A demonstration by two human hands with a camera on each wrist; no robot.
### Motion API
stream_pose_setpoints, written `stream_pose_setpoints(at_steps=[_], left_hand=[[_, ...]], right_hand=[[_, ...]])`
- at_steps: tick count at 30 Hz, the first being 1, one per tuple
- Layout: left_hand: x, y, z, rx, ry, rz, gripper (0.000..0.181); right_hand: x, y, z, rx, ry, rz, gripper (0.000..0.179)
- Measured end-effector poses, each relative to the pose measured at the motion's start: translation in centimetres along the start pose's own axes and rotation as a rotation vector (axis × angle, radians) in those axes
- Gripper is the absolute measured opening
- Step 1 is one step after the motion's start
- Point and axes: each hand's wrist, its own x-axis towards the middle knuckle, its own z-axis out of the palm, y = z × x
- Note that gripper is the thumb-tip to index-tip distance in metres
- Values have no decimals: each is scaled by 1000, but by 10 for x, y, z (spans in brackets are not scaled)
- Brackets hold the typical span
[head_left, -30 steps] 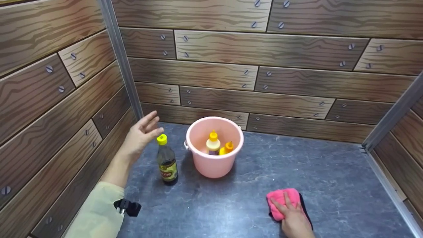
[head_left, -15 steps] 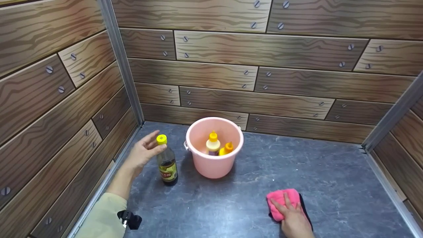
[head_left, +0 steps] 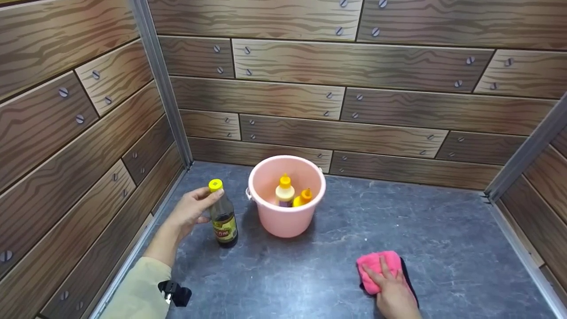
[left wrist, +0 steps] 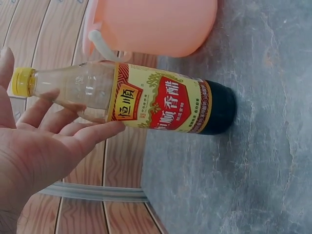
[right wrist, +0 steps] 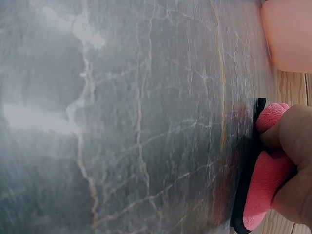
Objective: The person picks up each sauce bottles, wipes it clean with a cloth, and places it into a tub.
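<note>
A vinegar bottle [left wrist: 163,100] with a yellow cap stands upright on the grey tabletop. My left hand [head_left: 190,210] is around its neck, the thumb at the front just below the cap. In the left wrist view, the spread fingers [left wrist: 73,114] reach behind the glass, and the palm stays apart from it. A folded pink cloth [head_left: 376,263] with a black underside lies at the right. My right hand [head_left: 396,294] rests on it with fingers spread, pressing it to the table; the right wrist view shows fingers sinking into the plush.
A pink bucket [head_left: 285,223] stands right of the vinegar bottle. Inside it are a squeeze bottle with a yellow top [head_left: 285,190] and a yellow bottle with an orange nozzle [head_left: 304,198]. Wood-patterned walls [head_left: 283,99] enclose the grey tabletop [head_left: 283,279] at the back and sides.
From above and left of the cap, my left hand has come down and right to the bottle's neck. The right hand stays on the cloth.
</note>
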Motion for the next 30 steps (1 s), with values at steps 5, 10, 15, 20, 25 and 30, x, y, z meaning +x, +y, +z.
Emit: stream_pose_setpoints(at_steps=[5, 10, 15, 20, 25, 30], left_hand=[[1, 0, 2, -4, 35, 4, 68], [0, 1, 1, -18, 36, 3, 59], [-4, 1, 1, -25, -7, 13, 53], [-10, 2, 6, -13, -66, 7, 54], [-15, 2, 13, -20, -123, 6, 49], [-17, 3, 25, -17, -169, 16, 48]], right_hand=[[-1, 0, 0, 12, -2, -5, 85], [0, -1, -1, 27, -17, 4, 84], [-2, -1, 0, 4, -6, -10, 82], [-2, -1, 0, -2, 2, -23, 84], [0, -1, 0, -3, -1, -29, 85], [0, -1, 0, 6, -13, -13, 83]])
